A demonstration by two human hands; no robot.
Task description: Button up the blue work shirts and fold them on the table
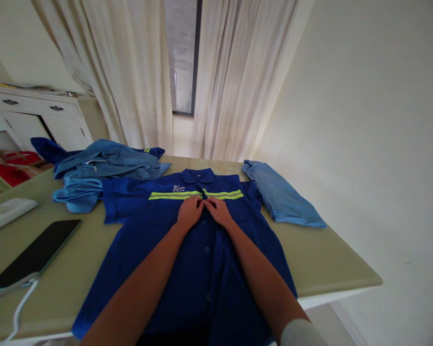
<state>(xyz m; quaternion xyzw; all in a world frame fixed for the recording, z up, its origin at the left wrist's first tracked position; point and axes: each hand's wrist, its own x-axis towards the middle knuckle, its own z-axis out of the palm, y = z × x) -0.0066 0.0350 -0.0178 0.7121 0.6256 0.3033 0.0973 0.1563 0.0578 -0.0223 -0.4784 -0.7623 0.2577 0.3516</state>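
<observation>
A dark blue work shirt with a yellow-green reflective stripe across the chest lies flat, front up, on the table. My left hand and my right hand meet at the middle of the shirt's front, just below the stripe. Both hands have their fingers pinched on the shirt's button placket, knuckles nearly touching. Several buttons run down the placket below my hands.
A heap of lighter blue garments lies at the table's far left. A folded light blue garment rests at the far right. A dark tablet with a white cable lies on the left. Curtains and a white cabinet stand behind.
</observation>
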